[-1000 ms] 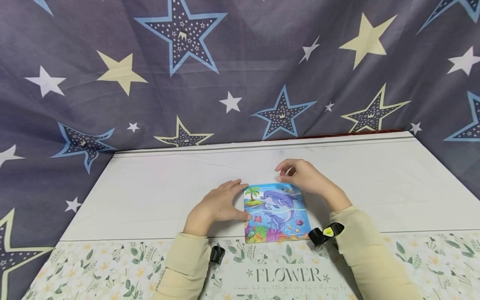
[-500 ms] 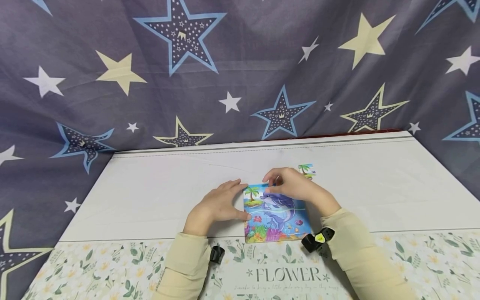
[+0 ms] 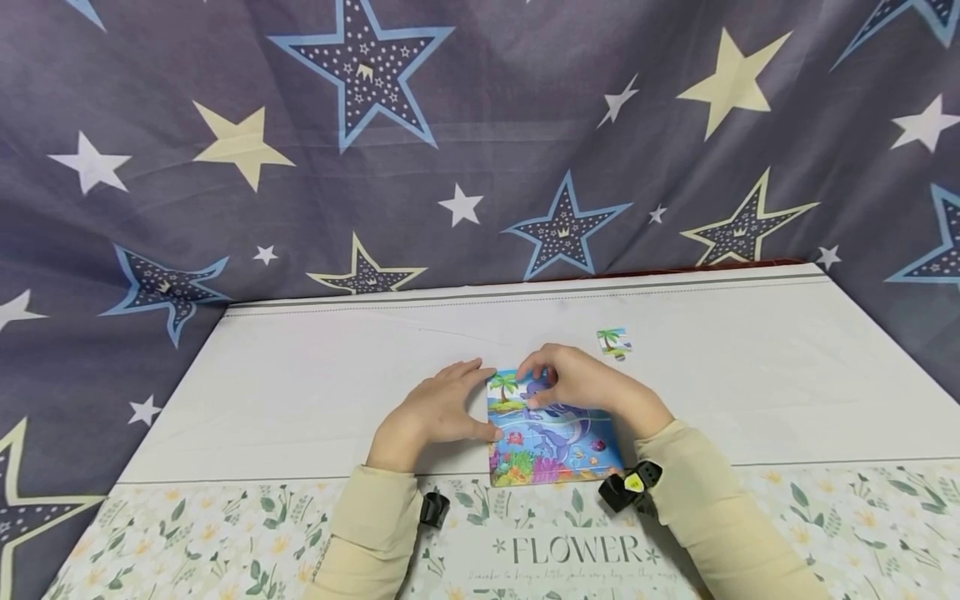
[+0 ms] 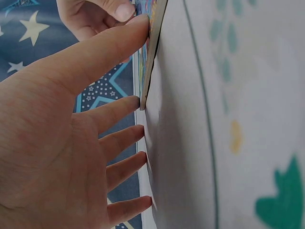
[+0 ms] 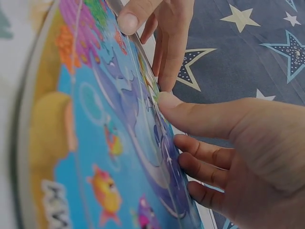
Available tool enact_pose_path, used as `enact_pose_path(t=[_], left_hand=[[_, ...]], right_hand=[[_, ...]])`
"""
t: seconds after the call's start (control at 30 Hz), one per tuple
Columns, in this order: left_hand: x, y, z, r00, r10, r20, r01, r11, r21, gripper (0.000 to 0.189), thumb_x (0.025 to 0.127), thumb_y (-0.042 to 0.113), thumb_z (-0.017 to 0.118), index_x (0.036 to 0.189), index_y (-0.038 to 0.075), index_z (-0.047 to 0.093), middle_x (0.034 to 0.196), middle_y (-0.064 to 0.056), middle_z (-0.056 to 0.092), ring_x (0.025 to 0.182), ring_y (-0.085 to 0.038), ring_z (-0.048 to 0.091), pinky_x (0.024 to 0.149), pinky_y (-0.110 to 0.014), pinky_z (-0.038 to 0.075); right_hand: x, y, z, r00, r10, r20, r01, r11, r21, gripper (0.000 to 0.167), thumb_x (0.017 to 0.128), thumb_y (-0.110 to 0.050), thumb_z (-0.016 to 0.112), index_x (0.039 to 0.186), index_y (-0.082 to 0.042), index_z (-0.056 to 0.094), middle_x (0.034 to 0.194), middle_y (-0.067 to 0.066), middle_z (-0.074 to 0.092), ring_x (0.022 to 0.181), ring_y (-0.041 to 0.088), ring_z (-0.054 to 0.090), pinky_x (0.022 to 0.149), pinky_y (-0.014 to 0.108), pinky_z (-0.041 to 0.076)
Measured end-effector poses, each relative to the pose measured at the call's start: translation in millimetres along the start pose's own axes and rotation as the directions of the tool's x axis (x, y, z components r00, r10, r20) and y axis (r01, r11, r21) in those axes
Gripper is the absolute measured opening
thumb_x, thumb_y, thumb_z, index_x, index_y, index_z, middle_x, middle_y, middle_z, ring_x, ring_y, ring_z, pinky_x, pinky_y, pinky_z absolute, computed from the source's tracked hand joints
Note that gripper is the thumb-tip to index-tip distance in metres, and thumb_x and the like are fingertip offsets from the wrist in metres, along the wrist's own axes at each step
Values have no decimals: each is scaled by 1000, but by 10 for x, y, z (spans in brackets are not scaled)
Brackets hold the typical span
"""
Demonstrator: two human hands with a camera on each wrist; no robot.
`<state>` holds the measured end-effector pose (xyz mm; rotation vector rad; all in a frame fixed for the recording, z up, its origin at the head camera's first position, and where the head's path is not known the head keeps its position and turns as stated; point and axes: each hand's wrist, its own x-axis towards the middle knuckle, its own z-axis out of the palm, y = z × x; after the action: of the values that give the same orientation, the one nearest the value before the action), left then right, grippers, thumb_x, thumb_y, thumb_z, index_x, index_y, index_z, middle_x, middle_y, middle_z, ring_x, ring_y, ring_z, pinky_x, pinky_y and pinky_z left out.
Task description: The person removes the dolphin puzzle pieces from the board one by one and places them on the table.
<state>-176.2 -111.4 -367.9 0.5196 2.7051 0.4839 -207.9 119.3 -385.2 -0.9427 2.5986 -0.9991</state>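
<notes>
A flat dolphin jigsaw puzzle (image 3: 555, 454) lies on the table, its palm tree at the upper left corner. My left hand (image 3: 438, 408) rests at the puzzle's left side with spread, straight fingers; in the left wrist view its thumb (image 4: 128, 38) touches the puzzle's edge. Over the upper middle of the puzzle is my right hand (image 3: 581, 382), fingers loosely bent. The right wrist view has its thumb tip (image 5: 169, 101) touching the picture, with no loose piece visible between the fingers; the index finger is hidden. A loose palm tree puzzle piece (image 3: 612, 340) lies beyond the right hand.
The table wears a white cloth (image 3: 330, 375) with a floral front band (image 3: 225, 533) printed "FLOWER". A dark star-patterned curtain (image 3: 480, 125) hangs behind the table and at its sides. Black wrist cameras sit on both sleeves.
My right hand has moved left and slightly nearer across the puzzle's upper part, uncovering the loose palm tree piece. The left hand and the puzzle have stayed in place.
</notes>
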Motion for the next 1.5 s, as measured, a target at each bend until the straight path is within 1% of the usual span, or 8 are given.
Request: enact_pose_path(t=[0.17, 0.33, 0.47, 0.7, 0.83, 1.07, 1.3, 1.5], left_hand=[[7, -4, 9, 1000, -1, 2, 1, 1000, 2, 90, 77, 46, 80, 153, 18, 41, 161, -7, 28, 148, -30, 22, 117, -56, 24], [9, -5, 12, 1000, -6, 3, 6, 1000, 7, 90, 77, 47, 80, 153, 18, 40, 161, -7, 27, 148, -30, 22, 117, -56, 23], [6, -6, 11, 1000, -7, 1, 7, 1000, 6, 90, 77, 47, 80, 153, 18, 40, 161, -7, 27, 148, -30, 22, 117, -56, 24], [5, 0, 5, 1000, -2, 3, 2, 1000, 9, 90, 77, 47, 79, 153, 17, 40, 161, -8, 28, 148, -31, 22, 117, -56, 24], [9, -4, 3, 1000, -4, 8, 4, 1000, 13, 91, 78, 48, 79, 153, 17, 39, 161, -8, 27, 148, -31, 22, 117, -56, 24], [18, -8, 9, 1000, 1, 12, -2, 1000, 13, 91, 78, 49, 78, 154, 17, 38, 162, -8, 26, 148, -31, 21, 117, -57, 23], [21, -9, 9, 1000, 4, 9, -4, 1000, 1, 92, 78, 49, 78, 154, 17, 38, 162, -9, 26, 148, -31, 21, 117, -57, 23], [18, -6, 8, 1000, 0, 8, 0, 1000, -2, 92, 77, 48, 79, 153, 17, 39, 162, -8, 26, 148, -31, 21, 117, -57, 23]], right_hand=[[0, 0, 8, 1000, 7, 30, -7, 1000, -18, 32, 84, -7, 79, 115, -6, 71, 98, 6, 59, 81, 18, 51, 72, 31, 48], [7, 22, 21, 999, 0, 54, 2, 999, -40, 31, 85, -6, 77, 116, -6, 71, 101, 7, 58, 87, 19, 54, 77, 33, 50], [3, 20, 28, 998, -11, 57, 14, 998, -57, 29, 86, -6, 76, 115, -6, 72, 101, 7, 57, 90, 21, 54, 78, 35, 50], [6, -11, 32, 998, 2, 56, 2, 998, -69, 28, 86, -7, 76, 114, -9, 72, 102, 6, 57, 93, 21, 54, 81, 37, 50], [1, -31, 25, 999, 11, 46, -7, 996, -88, 28, 85, -7, 77, 113, -10, 73, 102, 6, 57, 93, 22, 53, 83, 40, 50], [-9, -53, 25, 999, 32, 19, -30, 993, -113, 27, 83, -9, 79, 109, -13, 74, 108, 8, 58, 105, 29, 50, 96, 50, 46], [4, -41, 31, 1000, 26, 5, -25, 993, -113, 28, 82, -8, 79, 109, -13, 74, 109, 8, 60, 105, 29, 50, 94, 50, 47], [18, -30, 32, 999, 7, -39, -11, 994, -111, 34, 80, -6, 81, 112, -9, 70, 103, 8, 61, 99, 27, 53, 90, 46, 49]])
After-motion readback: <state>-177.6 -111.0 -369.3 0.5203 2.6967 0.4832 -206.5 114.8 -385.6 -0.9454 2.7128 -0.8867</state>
